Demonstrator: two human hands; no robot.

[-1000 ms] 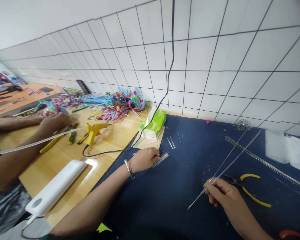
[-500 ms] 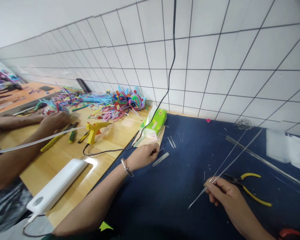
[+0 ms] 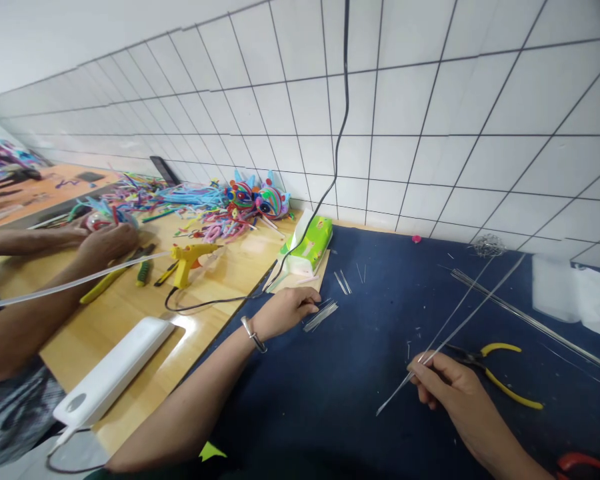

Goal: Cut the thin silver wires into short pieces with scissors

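Observation:
My right hand pinches a few long thin metal wires between thumb and fingers. They fan apart toward the upper right, and their short ends point down left. Just behind that hand lie pliers with yellow handles, spread on the dark blue mat. My left hand, with a silver bracelet at the wrist, hovers at a small pile of short cut wires, thumb and fingers slightly apart. Farther back are a few more short wires.
Long wires and a wire tangle lie on the right. A green tissue pack stands by the mat's edge. Leftward are a yellow glue gun, a white power strip and another person's hands at colourful craft pieces.
My left hand's thumb and fingers have parted, and a short wire now lies on the small pile. The right hand keeps its hold on the long wires, almost still.

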